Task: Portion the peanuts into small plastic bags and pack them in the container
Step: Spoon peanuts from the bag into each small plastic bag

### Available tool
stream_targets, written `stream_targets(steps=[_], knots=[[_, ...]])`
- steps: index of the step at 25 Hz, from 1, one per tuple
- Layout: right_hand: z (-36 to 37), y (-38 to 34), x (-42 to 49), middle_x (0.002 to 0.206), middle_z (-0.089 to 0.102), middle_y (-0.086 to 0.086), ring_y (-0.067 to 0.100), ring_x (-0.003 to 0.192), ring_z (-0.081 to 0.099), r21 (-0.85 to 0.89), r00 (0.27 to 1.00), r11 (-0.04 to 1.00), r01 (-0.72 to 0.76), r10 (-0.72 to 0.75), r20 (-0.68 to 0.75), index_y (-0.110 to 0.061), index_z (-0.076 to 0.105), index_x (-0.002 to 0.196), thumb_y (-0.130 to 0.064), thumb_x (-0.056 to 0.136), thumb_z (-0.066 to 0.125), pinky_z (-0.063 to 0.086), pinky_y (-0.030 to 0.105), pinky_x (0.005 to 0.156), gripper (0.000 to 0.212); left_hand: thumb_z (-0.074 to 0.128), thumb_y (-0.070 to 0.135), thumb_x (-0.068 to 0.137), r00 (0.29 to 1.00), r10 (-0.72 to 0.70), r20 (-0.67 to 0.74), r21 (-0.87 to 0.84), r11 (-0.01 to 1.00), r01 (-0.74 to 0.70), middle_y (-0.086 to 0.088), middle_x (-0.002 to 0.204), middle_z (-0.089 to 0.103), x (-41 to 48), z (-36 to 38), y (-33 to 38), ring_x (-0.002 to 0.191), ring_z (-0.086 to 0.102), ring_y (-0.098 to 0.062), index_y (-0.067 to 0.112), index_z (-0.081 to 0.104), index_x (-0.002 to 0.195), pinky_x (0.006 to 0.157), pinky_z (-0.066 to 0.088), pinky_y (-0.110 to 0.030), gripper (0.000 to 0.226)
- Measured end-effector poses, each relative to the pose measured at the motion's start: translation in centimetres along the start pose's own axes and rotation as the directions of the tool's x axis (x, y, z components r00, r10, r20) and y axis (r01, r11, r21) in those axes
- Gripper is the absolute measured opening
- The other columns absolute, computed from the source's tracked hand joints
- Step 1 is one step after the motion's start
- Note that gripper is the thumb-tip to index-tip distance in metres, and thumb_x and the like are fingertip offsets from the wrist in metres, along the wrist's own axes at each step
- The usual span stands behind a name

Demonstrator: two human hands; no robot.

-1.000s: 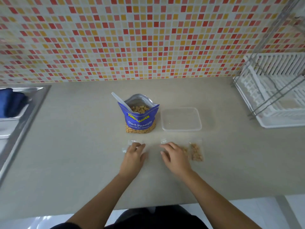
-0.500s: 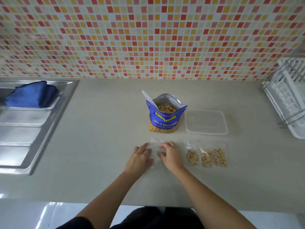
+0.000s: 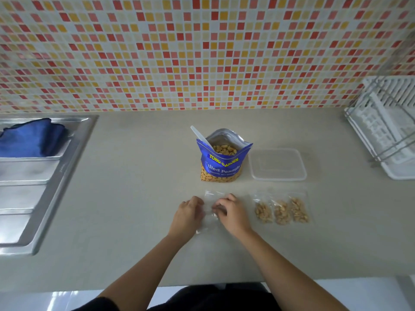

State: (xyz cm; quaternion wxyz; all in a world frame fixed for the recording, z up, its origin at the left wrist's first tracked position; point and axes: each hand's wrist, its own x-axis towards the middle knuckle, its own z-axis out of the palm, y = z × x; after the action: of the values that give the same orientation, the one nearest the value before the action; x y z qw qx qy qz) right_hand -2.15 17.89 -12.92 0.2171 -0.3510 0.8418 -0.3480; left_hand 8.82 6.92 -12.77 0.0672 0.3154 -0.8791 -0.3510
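An open blue peanut pouch (image 3: 221,163) stands on the counter with a white spoon (image 3: 199,134) sticking out of it. To its right sits a clear plastic container (image 3: 277,164). Three small bags filled with peanuts (image 3: 281,211) lie in a row in front of the container. In front of the pouch lies an empty clear plastic bag (image 3: 210,212). My left hand (image 3: 187,215) and my right hand (image 3: 231,212) both pinch this bag with curled fingers, one at each side.
A steel sink (image 3: 45,180) with a blue cloth (image 3: 31,138) on it takes up the left side. A white dish rack (image 3: 386,129) stands at the far right. A mosaic tile wall runs behind the beige counter (image 3: 134,198).
My view has shifted left, bringing the sink and all three filled bags into sight. My hands have come together on the empty bag, fingers now curled on it.
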Motion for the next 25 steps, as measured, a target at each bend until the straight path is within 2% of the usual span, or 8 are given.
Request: stream_targets(steps=[3,6,9,11,13,17,22,25], knots=[[-0.3,-0.6,-0.6,0.1,0.061,0.0,0.01,0.092,0.059,0.239,0.995,0.967,-0.087,0.096,-0.024,-0.018,0.054,0.117,-0.022,0.081,0.068,0.045,0.022,0.086,0.038,0.058,0.005,0.083,0.996,-0.084,-0.003,-0.231,0.97,0.082,-0.003,0.075,0.062,0.2,-1.5,0.7,0.073,0.061,-0.021,0.012,0.061,0.099,0.068,0.045,-0.016,0.018],[-1.0,-2.0,-0.5,0.082,0.062,-0.003,0.005,0.071,0.058,0.555,0.967,0.798,-0.234,0.25,0.049,-0.022,0.049,0.104,-0.018,0.08,0.07,0.045,0.013,0.067,0.033,0.062,0.01,0.084,0.978,-0.207,0.016,-0.501,0.845,0.187,0.0,0.069,0.059,0.7,-3.2,1.8,0.068,0.061,-0.019,0.016,0.063,0.093,0.07,0.047,-0.021,0.011],[-2.3,-3.1,0.2,0.078,0.06,-0.003,0.007,0.063,0.055,0.682,0.952,0.694,-0.232,0.305,0.014,-0.024,0.052,0.093,-0.008,0.081,0.067,0.045,0.017,0.059,0.025,0.06,0.011,0.087,0.962,-0.253,0.1,-0.703,0.666,0.248,-0.004,0.072,0.057,1.4,-4.7,3.0,0.064,0.058,-0.014,0.008,0.065,0.088,0.069,0.054,-0.022,0.005],[-3.4,-3.3,0.7,0.079,0.063,-0.002,0.009,0.064,0.056,0.719,0.953,0.667,-0.197,0.302,-0.019,-0.02,0.055,0.098,-0.006,0.081,0.066,0.046,0.02,0.061,0.025,0.061,0.005,0.086,0.959,-0.227,0.169,-0.756,0.594,0.274,-0.009,0.072,0.053,2.3,-5.5,3.1,0.064,0.058,-0.015,0.004,0.064,0.092,0.067,0.055,-0.019,0.007],[-4.7,-3.5,1.1,0.082,0.064,0.0,0.008,0.065,0.057,0.743,0.958,0.654,-0.146,0.281,-0.059,-0.017,0.055,0.103,-0.005,0.081,0.066,0.046,0.019,0.061,0.027,0.063,0.003,0.083,0.953,-0.168,0.251,-0.75,0.589,0.301,-0.012,0.075,0.05,3.0,-6.4,3.2,0.069,0.058,-0.017,0.002,0.065,0.099,0.071,0.054,-0.019,0.016],[-7.0,-4.8,1.9,0.084,0.067,-0.002,0.002,0.068,0.061,0.763,0.964,0.645,-0.035,0.223,-0.144,-0.023,0.054,0.1,-0.01,0.078,0.072,0.047,0.019,0.063,0.031,0.06,-0.003,0.082,0.974,-0.076,0.214,-0.751,0.624,0.214,-0.002,0.07,0.055,3.2,-7.8,5.4,0.065,0.054,-0.014,0.007,0.064,0.077,0.068,0.051,-0.019,0.012],[-8.8,-6.0,2.7,0.078,0.068,0.004,0.01,0.069,0.064,0.75,0.974,0.658,0.07,0.116,-0.193,-0.024,0.05,0.104,-0.005,0.074,0.073,0.049,0.02,0.066,0.042,0.052,0.004,0.087,0.976,-0.043,0.214,-0.893,0.397,0.213,0.0,0.074,0.065,4.0,-9.7,7.4,0.06,0.057,-0.01,0.013,0.063,0.083,0.061,0.05,-0.02,0.015],[-9.9,-6.3,2.7,0.082,0.071,0.008,0.014,0.077,0.065,0.724,0.976,0.683,0.093,0.082,-0.202,-0.02,0.05,0.113,-0.007,0.075,0.074,0.05,0.022,0.071,0.046,0.052,0.007,0.089,0.973,0.0,0.23,-0.899,0.384,0.213,-0.004,0.082,0.07,4.4,-10.3,7.7,0.062,0.059,-0.012,0.009,0.066,0.087,0.059,0.051,-0.019,0.014]])
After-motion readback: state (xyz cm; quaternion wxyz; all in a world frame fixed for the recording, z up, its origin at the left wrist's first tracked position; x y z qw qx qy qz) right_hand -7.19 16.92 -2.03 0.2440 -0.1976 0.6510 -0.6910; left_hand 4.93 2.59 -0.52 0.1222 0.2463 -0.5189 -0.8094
